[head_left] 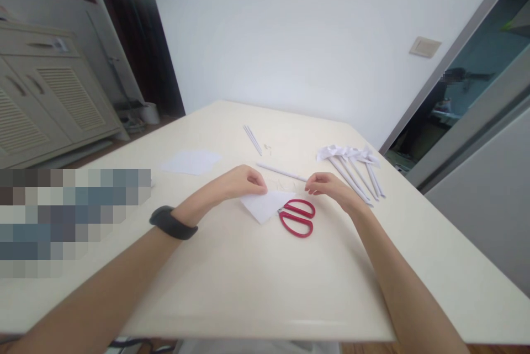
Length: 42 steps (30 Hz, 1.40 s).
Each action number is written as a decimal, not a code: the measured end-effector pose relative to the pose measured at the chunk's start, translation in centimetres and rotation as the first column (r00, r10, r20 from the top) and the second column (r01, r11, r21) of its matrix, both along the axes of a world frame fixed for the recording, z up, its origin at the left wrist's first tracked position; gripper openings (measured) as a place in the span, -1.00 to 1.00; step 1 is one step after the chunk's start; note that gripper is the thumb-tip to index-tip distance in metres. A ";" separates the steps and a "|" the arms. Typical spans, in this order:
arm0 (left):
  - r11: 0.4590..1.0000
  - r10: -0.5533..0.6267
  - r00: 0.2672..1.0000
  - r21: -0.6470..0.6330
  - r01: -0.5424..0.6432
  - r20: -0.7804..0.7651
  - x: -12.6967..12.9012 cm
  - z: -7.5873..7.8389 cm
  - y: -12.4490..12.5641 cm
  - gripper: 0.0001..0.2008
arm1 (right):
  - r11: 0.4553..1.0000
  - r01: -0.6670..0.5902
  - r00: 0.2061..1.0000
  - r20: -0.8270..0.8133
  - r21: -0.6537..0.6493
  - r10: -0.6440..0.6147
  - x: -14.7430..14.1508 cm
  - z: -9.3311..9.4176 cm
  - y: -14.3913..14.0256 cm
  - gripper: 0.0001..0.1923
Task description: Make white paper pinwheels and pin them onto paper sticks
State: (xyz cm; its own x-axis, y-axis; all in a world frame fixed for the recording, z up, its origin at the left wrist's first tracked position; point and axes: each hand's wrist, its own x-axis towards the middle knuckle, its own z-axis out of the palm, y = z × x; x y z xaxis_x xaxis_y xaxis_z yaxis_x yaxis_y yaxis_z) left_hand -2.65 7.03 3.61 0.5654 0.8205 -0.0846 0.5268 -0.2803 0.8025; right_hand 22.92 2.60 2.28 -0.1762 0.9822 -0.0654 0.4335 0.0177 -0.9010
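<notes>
A piece of white paper (261, 209) lies in front of me, its upper edge pinched between the thumb and fingers of my left hand (244, 181). Red-handled scissors (296, 218) rest on the table with their blades hidden beneath that paper. My right hand (327, 187) is just beyond the scissors, its fingertips drawn together; whether anything thin is between them I cannot make out. A rolled white paper stick (281, 171) runs across the table behind both hands, its right end reaching my right hand's fingers. Small thin scraps (285, 184) are scattered between the hands.
On the cream table (232, 288), several paper sticks with crumpled paper tops (350, 163) lie to the right. A few thin sticks (252, 140) lie farther back, and flat white paper (194, 162) is at left. Behind stands a white wall (290, 39). A blurred-out area covers the left side.
</notes>
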 end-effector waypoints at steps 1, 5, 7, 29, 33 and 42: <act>1.000 0.003 1.000 0.005 -0.003 -0.003 0.0 -0.1 0.1 -0.83 | 0.999 0.015 1.000 -0.003 0.028 -0.015 -0.3 0.1 -0.1 -0.84; 0.998 -0.044 0.999 0.049 0.043 0.017 0.4 -0.7 -0.2 -0.82 | 0.988 -0.093 0.995 0.041 0.125 0.088 -3.4 0.3 -1.2 -0.80; 0.994 -0.079 0.997 0.074 0.076 0.028 0.8 -1.1 -0.6 -0.81 | 0.982 -0.129 0.991 0.059 0.141 0.121 -5.1 0.1 -1.9 -0.84; 0.998 0.031 0.998 -0.065 -0.027 0.062 1.0 -0.3 -0.9 -0.82 | 0.984 -0.177 0.963 0.201 -0.020 0.178 -1.1 1.3 -1.2 -0.87; 0.996 0.026 0.998 -0.087 -0.020 0.060 0.4 -0.5 -0.3 -0.81 | 0.997 -0.083 0.960 0.268 0.009 0.077 0.2 1.3 -0.9 -0.85; 0.999 -0.036 0.994 -0.033 0.040 0.107 0.9 -1.6 -0.5 -0.78 | 0.979 -0.166 0.984 0.079 0.115 0.157 -3.9 1.3 -2.2 -0.77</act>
State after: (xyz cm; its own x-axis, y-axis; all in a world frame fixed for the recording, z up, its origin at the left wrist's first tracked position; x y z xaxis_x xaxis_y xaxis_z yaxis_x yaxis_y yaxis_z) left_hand -1.75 6.54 2.01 0.6037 0.7956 -0.0506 0.4270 -0.2692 0.8632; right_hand 19.03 0.43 3.53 -0.3321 0.9426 0.0346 0.4769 0.1995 -0.8560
